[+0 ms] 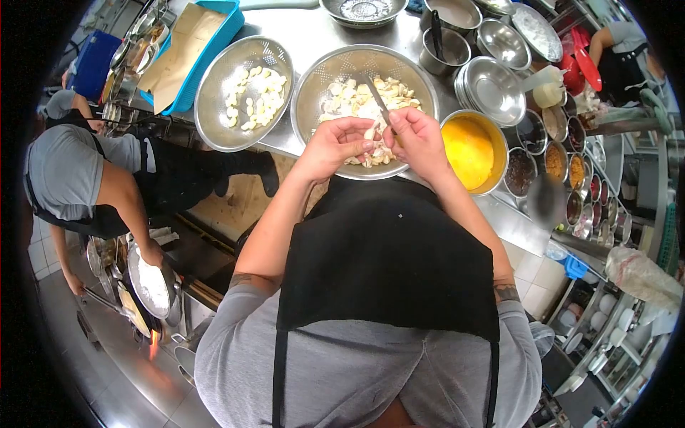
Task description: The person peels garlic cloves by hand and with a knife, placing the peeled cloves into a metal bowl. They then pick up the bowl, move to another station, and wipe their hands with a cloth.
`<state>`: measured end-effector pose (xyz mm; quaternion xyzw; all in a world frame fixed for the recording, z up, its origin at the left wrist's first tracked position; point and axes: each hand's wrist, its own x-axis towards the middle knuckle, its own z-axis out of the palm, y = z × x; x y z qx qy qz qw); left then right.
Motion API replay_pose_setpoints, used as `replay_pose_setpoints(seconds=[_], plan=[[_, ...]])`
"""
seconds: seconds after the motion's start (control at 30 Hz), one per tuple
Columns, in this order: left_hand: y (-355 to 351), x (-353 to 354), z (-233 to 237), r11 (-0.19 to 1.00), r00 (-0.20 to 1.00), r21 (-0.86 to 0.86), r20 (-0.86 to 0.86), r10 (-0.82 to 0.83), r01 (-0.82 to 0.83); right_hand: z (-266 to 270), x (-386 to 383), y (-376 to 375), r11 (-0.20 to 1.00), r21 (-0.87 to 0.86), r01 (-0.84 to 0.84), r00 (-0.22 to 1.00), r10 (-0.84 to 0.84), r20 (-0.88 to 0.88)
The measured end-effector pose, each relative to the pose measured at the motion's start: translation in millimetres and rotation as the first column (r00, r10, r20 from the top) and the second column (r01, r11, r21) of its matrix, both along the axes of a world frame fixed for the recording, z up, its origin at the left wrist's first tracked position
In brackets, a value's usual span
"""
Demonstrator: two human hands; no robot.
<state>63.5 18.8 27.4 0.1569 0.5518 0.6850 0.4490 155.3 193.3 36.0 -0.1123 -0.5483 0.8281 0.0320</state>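
My left hand [334,146] pinches a garlic clove [369,134] between thumb and fingers. My right hand [419,140] is closed around the handle of a small knife [376,95], whose blade points up and away from me. Both hands are close together over the near part of a large metal colander [312,80]. In it lies a heap of garlic cloves [342,100] with skins among them. To its left, a second colander [212,96] holds pale, peeled garlic cloves [258,100].
A pot rim [501,171] surrounds yellow contents right of my hands. Stacked metal bowls [494,91], a blue basket [235,25] and several containers stand around the counter. At left, a person [85,171] works with pans near a flame [153,344]; another person [628,68] stands at upper right.
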Motion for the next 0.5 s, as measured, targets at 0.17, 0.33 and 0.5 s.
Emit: replay_pose_setpoints(seconds=[0.17, 0.33, 0.5], plan=[[-1, 0, -2, 0.996, 0.997, 0.068, 0.052, 0.053, -0.056, 0, -2, 4, 0.999, 0.037, -0.017, 0.996, 0.014, 0.089], [3, -2, -11, 0.974, 0.976, 0.094, 0.085, 0.200, -0.208, 6, 3, 2, 0.996, 0.032, -0.081, 0.993, 0.078, 0.083], [13, 4, -2, 0.945, 0.949, 0.127, 0.129, 0.287, -0.303, 16, 4, -4, 0.987, 0.112, -0.114, 0.993, 0.110, 0.035]])
